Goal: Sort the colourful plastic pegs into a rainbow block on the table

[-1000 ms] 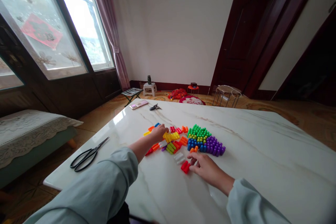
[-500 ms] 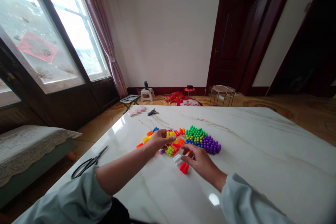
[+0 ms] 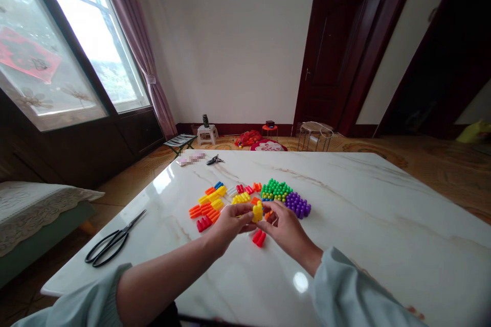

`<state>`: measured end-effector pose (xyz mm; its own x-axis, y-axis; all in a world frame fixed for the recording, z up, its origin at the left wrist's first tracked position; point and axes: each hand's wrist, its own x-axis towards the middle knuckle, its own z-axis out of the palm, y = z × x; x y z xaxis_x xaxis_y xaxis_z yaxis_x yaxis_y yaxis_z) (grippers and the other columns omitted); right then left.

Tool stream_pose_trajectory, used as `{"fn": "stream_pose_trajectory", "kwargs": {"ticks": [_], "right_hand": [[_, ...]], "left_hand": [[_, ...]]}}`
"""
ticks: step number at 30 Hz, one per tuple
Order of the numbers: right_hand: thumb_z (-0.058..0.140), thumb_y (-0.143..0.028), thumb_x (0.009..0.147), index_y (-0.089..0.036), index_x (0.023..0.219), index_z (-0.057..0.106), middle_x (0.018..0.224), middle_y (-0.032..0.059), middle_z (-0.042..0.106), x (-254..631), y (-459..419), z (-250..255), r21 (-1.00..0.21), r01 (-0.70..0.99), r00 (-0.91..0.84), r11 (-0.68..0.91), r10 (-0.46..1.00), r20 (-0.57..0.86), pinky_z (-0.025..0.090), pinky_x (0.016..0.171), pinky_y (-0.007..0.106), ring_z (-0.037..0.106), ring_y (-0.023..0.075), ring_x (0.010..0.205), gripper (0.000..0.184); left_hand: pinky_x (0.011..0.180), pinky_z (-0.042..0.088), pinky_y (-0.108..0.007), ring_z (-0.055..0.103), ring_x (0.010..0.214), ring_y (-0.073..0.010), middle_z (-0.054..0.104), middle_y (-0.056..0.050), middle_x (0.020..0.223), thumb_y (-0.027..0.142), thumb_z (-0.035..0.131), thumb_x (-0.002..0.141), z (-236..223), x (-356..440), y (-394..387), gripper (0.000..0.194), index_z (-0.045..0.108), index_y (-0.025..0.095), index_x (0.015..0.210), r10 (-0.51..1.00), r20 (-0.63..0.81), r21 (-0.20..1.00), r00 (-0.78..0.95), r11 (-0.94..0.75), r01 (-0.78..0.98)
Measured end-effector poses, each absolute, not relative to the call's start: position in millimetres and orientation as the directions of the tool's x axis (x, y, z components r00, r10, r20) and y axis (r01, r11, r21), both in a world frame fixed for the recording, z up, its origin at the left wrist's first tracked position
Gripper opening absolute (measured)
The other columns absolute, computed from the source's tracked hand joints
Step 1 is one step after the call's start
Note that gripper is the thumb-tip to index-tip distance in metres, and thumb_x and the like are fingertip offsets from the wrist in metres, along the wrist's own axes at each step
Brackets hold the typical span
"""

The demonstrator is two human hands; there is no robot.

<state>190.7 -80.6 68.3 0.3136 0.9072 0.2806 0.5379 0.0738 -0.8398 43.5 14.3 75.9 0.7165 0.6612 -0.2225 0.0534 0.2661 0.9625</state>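
Note:
My left hand (image 3: 231, 224) and my right hand (image 3: 287, 230) meet above the table, both closed on a small yellow plastic building piece (image 3: 257, 211) with rounded knobs. Under and in front of them lie loose peg-like pieces. A red pair (image 3: 259, 238) lies just below my hands, with a white piece beside it partly hidden by my fingers. Past my right hand stands a tight cluster of green (image 3: 275, 189) and purple pieces (image 3: 298, 205), with olive and blue ones between. Orange (image 3: 205, 209), yellow (image 3: 213, 194) and red pieces (image 3: 204, 223) are spread left of my left hand.
Black-handled scissors (image 3: 115, 241) lie on the white marbled table (image 3: 345, 245) at the left. Keys (image 3: 215, 160) and a blurred pinkish flat object (image 3: 191, 159) rest near its far edge. Stools (image 3: 207, 134) stand on the floor beyond. A cloth-covered bench (image 3: 42, 204) is at far left.
My left hand has come from the pile towards the right, bringing a yellow piece. My right hand has moved up from beside the red pair to meet it. The view has turned slightly right.

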Motion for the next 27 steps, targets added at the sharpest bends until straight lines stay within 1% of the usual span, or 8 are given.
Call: {"fn": "stream_pose_trajectory", "kwargs": {"ticks": [7,10,13,15,17,19,21,27], "right_hand": [[0.073,-0.042,0.070,-0.019,0.092,0.057,0.078,0.0007,0.061,192,-81,67,-0.897,0.442,0.322,0.011,0.931,0.170,0.048,0.057,0.025,0.056,0.0139,0.064,0.036],[0.074,-0.040,0.068,-0.019,0.099,0.055,0.086,0.0020,0.062,197,-79,60,-0.919,0.392,0.332,0.034,0.927,0.176,0.048,0.060,0.025,0.057,0.0130,0.066,0.042],[0.072,-0.037,0.070,-0.018,0.106,0.055,0.092,0.0036,0.063,211,-77,48,-0.918,0.395,0.332,0.019,0.929,0.163,0.049,0.066,0.026,0.059,0.0140,0.072,0.044],[0.071,-0.032,0.068,-0.018,0.099,0.058,0.086,0.0024,0.064,226,-78,36,-0.866,0.495,0.336,-0.077,0.935,0.110,0.047,0.064,0.025,0.059,0.0143,0.070,0.037],[0.073,-0.025,0.062,-0.018,0.087,0.058,0.079,0.0012,0.064,242,-80,25,-0.738,0.641,0.375,-0.211,0.925,0.062,0.044,0.062,0.025,0.057,0.0144,0.065,0.030],[0.074,-0.022,0.058,-0.018,0.078,0.057,0.073,0.0006,0.062,256,-82,15,-0.597,0.739,0.413,-0.311,0.910,0.037,0.041,0.061,0.025,0.056,0.0155,0.065,0.027],[0.075,-0.022,0.058,-0.018,0.076,0.055,0.071,0.0007,0.061,263,-84,8,-0.520,0.777,0.435,-0.356,0.900,0.034,0.039,0.060,0.025,0.056,0.0166,0.067,0.027],[0.077,-0.025,0.060,-0.019,0.078,0.052,0.072,0.0008,0.060,256,-75,-2,-0.548,0.769,0.448,-0.329,0.889,0.095,0.039,0.062,0.025,0.057,0.0173,0.068,0.031]], "left_hand": [[0.085,0.054,-0.035,0.067,0.089,-0.0197,0.071,-0.008,0.093,0.043,0.079,0.065,69,46,11,0.047,0.069,0.013,0.098,0.635,-0.175,0.985,0.752,0.122,0.126],[0.083,0.054,-0.033,0.065,0.091,-0.0195,0.069,-0.008,0.100,0.041,0.074,0.071,72,44,10,0.043,0.067,0.014,0.103,0.593,-0.163,0.985,0.788,0.055,0.162],[0.079,0.052,-0.030,0.064,0.089,-0.0180,0.067,-0.008,0.107,0.032,0.067,0.075,76,40,9,0.041,0.063,0.016,0.113,0.534,-0.112,0.949,0.838,-0.193,0.250],[0.077,0.052,-0.028,0.064,0.088,-0.0180,0.067,-0.007,0.107,0.027,0.064,0.075,78,36,7,0.039,0.064,0.018,0.113,0.452,-0.096,0.868,0.887,-0.397,0.297],[0.074,0.051,-0.027,0.065,0.086,-0.0180,0.066,-0.007,0.107,0.024,0.061,0.075,79,32,5,0.034,0.067,0.020,0.109,0.349,-0.121,0.798,0.929,-0.523,0.300],[0.072,0.051,-0.025,0.066,0.085,-0.0176,0.066,-0.007,0.109,0.024,0.061,0.076,79,28,3,0.033,0.068,0.021,0.108,0.262,-0.163,0.771,0.951,-0.568,0.289],[0.071,0.051,-0.024,0.067,0.086,-0.0181,0.064,-0.007,0.112,0.026,0.063,0.075,78,26,1,0.036,0.067,0.023,0.111,0.186,-0.215,0.758,0.959,-0.588,0.284],[0.074,0.053,-0.027,0.067,0.093,-0.0209,0.055,-0.006,0.132,0.031,0.068,0.073,66,25,2,0.050,0.061,0.029,0.122,0.029,-0.295,0.751,0.955,-0.611,0.251]]}}
